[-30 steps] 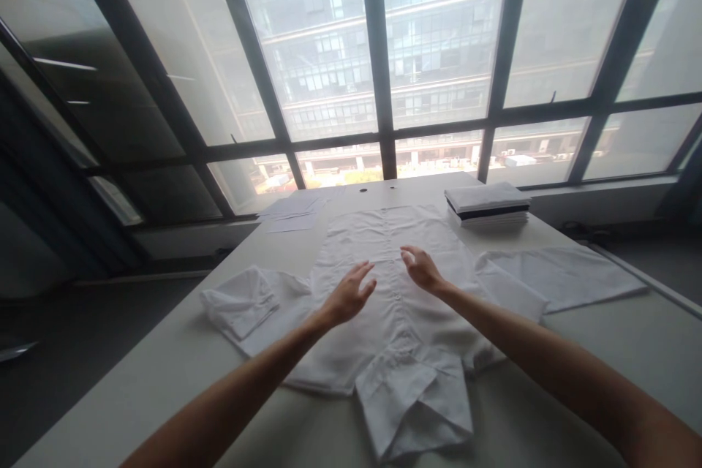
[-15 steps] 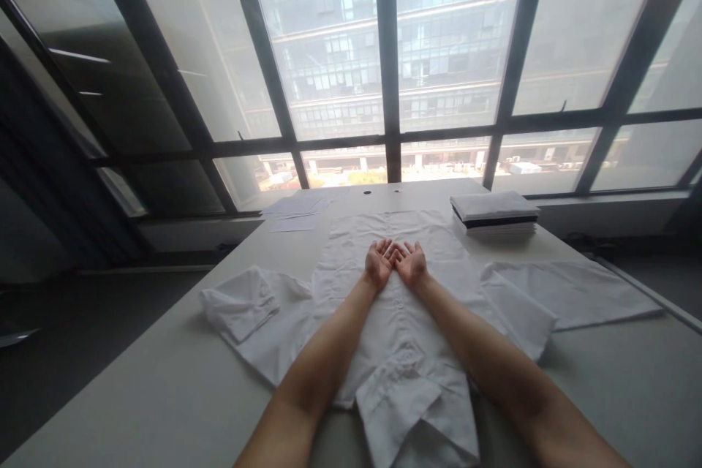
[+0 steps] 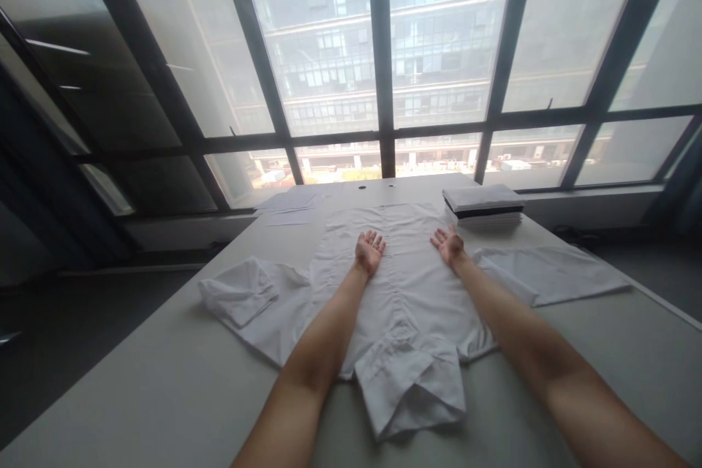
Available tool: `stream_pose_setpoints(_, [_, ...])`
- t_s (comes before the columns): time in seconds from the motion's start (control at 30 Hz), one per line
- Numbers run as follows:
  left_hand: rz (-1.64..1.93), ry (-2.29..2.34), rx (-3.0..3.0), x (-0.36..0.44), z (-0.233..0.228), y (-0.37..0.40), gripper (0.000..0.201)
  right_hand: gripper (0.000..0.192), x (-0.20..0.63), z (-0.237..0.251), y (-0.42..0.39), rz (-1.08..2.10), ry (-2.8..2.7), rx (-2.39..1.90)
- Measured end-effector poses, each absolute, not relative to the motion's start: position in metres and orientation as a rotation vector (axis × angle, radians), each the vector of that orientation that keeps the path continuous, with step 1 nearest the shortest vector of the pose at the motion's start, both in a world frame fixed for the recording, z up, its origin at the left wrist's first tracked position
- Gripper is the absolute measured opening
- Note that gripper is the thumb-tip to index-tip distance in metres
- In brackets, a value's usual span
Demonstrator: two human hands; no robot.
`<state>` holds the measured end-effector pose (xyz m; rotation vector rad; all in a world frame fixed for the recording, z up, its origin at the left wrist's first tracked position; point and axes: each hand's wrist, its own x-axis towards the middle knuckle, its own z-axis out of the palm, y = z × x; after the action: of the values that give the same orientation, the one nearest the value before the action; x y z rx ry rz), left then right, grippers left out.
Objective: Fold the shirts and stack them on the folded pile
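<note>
A white shirt (image 3: 409, 263) lies spread front side up, its collar (image 3: 409, 387) toward me and its hem at the far end. Its left sleeve in view (image 3: 241, 292) is bunched; the right one stretches out toward the table's side. Palm up, my left hand (image 3: 370, 251) rests on or just over the shirt just left of the button line, fingers apart. My right hand (image 3: 448, 245) is over the shirt's right edge, palm up, with fingers spread. Neither hand holds anything.
The shirt lies on a large pale table (image 3: 137, 387). At the far right stands a stack of folded white cloth (image 3: 482, 199) with a dark band. White paper sheets (image 3: 290, 206) lie at the far left. Large windows (image 3: 439, 36) rise behind the table.
My hands were together at the shirt's middle. My right hand has moved right to the shirt's edge; my left has shifted slightly left. The view has also shifted a little.
</note>
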<state>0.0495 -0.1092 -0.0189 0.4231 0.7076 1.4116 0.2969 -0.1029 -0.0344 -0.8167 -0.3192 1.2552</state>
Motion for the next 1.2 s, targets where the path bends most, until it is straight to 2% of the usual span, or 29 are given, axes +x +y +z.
stream_pose_setpoints(0.23, [1.429, 0.651, 0.496, 0.059, -0.014, -0.121, 0.046, 0.041, 0.313, -0.042, -0.101, 1.089, -0.38, -0.856])
stream_pose_setpoints(0.43, [1.029, 0.561, 0.619, 0.07, -0.022, -0.129, 0.037, 0.032, 0.315, -0.042, -0.101, 1.143, -0.414, -0.816])
stream_pose_setpoints(0.57, [1.0, 0.631, 0.591, 0.057, -0.023, -0.126, 0.035, 0.035, 0.316, -0.04, -0.101, 1.177, -0.377, -0.811])
stream_pose_setpoints(0.97, [1.528, 0.751, 0.293, -0.075, -0.005, -0.103, 0.043, 0.034, 0.316, -0.039, -0.102, 1.202, -0.33, -0.788])
stream_pose_setpoints(1.2, [1.847, 0.724, 0.172, -0.097, -0.002, -0.101, 0.038, 0.036, 0.317, -0.036, -0.104, 1.218, -0.332, -0.778])
